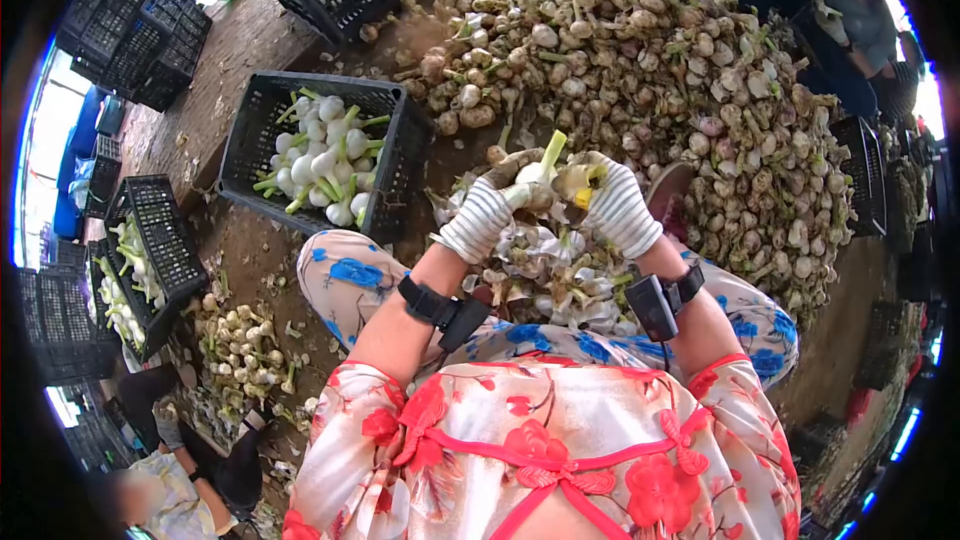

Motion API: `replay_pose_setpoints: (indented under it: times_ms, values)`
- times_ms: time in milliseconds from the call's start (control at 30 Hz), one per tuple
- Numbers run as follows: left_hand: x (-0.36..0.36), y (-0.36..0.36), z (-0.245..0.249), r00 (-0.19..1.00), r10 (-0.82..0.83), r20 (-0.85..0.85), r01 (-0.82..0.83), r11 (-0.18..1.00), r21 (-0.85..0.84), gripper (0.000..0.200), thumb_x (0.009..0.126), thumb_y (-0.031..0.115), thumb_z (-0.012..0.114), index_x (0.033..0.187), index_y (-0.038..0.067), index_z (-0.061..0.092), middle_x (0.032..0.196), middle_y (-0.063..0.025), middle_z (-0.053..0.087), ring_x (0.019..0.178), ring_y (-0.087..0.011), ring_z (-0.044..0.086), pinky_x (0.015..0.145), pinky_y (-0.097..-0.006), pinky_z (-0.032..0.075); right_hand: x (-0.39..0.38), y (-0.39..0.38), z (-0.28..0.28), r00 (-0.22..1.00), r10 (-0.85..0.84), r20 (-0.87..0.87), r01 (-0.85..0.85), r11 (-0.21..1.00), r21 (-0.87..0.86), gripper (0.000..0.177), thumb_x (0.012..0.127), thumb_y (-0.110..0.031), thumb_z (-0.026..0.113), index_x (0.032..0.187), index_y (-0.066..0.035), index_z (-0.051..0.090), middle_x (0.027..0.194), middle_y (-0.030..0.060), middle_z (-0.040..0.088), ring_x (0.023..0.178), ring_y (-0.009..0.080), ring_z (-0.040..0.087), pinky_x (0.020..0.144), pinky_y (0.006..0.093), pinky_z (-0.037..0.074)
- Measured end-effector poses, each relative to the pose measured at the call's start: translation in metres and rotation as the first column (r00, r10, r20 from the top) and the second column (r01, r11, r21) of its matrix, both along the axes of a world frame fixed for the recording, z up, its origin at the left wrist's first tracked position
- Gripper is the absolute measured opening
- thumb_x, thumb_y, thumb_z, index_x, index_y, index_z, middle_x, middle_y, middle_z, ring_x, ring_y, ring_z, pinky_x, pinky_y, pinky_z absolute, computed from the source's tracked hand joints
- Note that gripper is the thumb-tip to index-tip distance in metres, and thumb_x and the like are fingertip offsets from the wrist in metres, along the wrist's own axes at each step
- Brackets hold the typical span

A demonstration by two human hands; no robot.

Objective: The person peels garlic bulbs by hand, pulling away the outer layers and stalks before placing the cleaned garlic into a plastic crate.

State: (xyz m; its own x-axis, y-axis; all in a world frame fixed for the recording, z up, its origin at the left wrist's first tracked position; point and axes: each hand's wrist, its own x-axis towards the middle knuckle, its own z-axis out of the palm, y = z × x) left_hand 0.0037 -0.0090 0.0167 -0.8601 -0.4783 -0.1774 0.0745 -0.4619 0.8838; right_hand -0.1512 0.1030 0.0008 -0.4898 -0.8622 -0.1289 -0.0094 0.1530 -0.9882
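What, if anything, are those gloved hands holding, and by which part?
The left hand holds a garlic bulb by its body, stem upward. The right hand has something yellow, its grip unclear.

Looking forward and steeply down from the head, facing the garlic heap (620, 30), hanging near above the lap (595, 348).

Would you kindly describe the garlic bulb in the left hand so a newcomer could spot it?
Start at the big garlic heap, upper centre to right, then drop to the gloved left hand below its left part. The garlic bulb that hand holds is white with a green stalk, unlike the heap's mostly brownish bulbs.
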Motion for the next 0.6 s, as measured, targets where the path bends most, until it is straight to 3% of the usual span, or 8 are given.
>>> replay_pose_setpoints:
  times_ms: [67,133,200,267,333,433,533,600]
  values:
    - [0.004,-0.006,0.006,0.987,-0.162,-0.016,0.163,0.973,0.163,0.055,0.076,0.016,0.063,0.125,0.003,0.041,0.109,-0.0065,0.055,0.095,-0.0135,0.055,0.078,-0.0279,0.048,0.003,0.004,0.012,0.974,-0.029,0.226,0.035,0.999,-0.024,0.022,0.075,-0.009,0.066,0.093,0.001,0.058,0.081,0.0037,0.061,0.07,0.0089,0.055,0.061,0.0236,0.046]
    - [-0.004,-0.002,-0.011,0.998,-0.055,-0.019,0.057,0.984,0.171,0.05,0.076,0.012,0.062,0.121,0.002,0.043,0.108,-0.007,0.054,0.094,-0.0139,0.055,0.078,-0.0274,0.049,0.009,0.004,0.009,0.943,-0.078,0.323,0.093,0.995,-0.031,0.02,0.075,-0.009,0.066,0.092,0.001,0.059,0.081,0.0034,0.062,0.07,0.0089,0.055,0.063,0.0233,0.046]
    - [-0.011,0.001,-0.02,0.977,0.213,-0.033,-0.215,0.948,-0.233,0.043,0.076,-0.001,0.06,0.114,0.0,0.041,0.101,-0.0071,0.058,0.089,-0.0132,0.057,0.075,-0.0278,0.049,0.016,0.003,0.004,0.998,-0.064,-0.02,0.061,0.989,-0.132,0.019,0.076,-0.008,0.065,0.091,0.001,0.059,0.08,0.0031,0.062,0.07,0.0086,0.055,0.065,0.0232,0.046]
    - [-0.007,0.001,-0.007,0.963,0.268,0.012,-0.248,0.906,-0.342,0.034,0.077,-0.004,0.058,0.107,-0.002,0.042,0.094,-0.0084,0.058,0.083,-0.0128,0.059,0.069,-0.0239,0.049,0.025,0.0,0.001,0.954,-0.032,-0.299,0.001,0.995,-0.102,0.015,0.075,-0.006,0.063,0.087,0.001,0.058,0.078,0.0073,0.064,0.07,0.0091,0.056,0.065,0.0238,0.045]
    - [-0.009,-0.007,-0.03,0.94,0.333,-0.078,-0.288,0.648,-0.705,0.018,0.078,-0.005,0.056,0.095,-0.004,0.05,0.089,-0.0087,0.059,0.076,-0.0129,0.06,0.066,-0.0238,0.05,0.024,-0.007,-0.003,0.982,-0.069,-0.175,0.036,0.983,-0.181,0.014,0.075,-0.007,0.062,0.085,0.001,0.057,0.076,0.009,0.064,0.066,0.0117,0.056,0.062,0.0256,0.046]
    - [-0.007,-0.008,-0.012,0.944,0.313,-0.109,-0.322,0.943,-0.083,0.008,0.081,0.001,0.056,0.087,-0.002,0.059,0.079,-0.0075,0.062,0.07,-0.0121,0.06,0.068,-0.0259,0.05,-0.009,-0.019,-0.051,0.839,-0.156,-0.521,0.161,0.986,-0.036,0.011,0.075,-0.01,0.062,0.077,-0.001,0.057,0.068,0.0133,0.061,0.057,0.018,0.056,0.054,0.0292,0.045]
    - [-0.005,-0.019,-0.014,0.938,0.344,-0.044,-0.329,0.921,0.207,0.012,0.083,0.009,0.056,0.091,0.0,0.06,0.084,-0.0078,0.062,0.074,-0.0151,0.06,0.069,-0.0292,0.051,0.006,0.005,-0.039,0.777,0.31,-0.548,-0.229,0.95,0.212,0.009,0.073,-0.009,0.062,0.073,-0.001,0.058,0.069,0.0156,0.061,0.058,0.021,0.057,0.056,0.032,0.046]
    - [-0.006,-0.024,-0.017,0.859,0.508,-0.058,-0.414,0.758,0.504,0.021,0.083,0.016,0.057,0.098,0.001,0.057,0.092,-0.0103,0.061,0.084,-0.0209,0.059,0.072,-0.0336,0.051,0.003,0.017,0.001,0.886,0.447,-0.124,-0.459,0.882,-0.106,0.012,0.072,-0.011,0.064,0.074,0.0,0.061,0.076,0.0076,0.063,0.067,0.0146,0.058,0.059,0.0284,0.046]
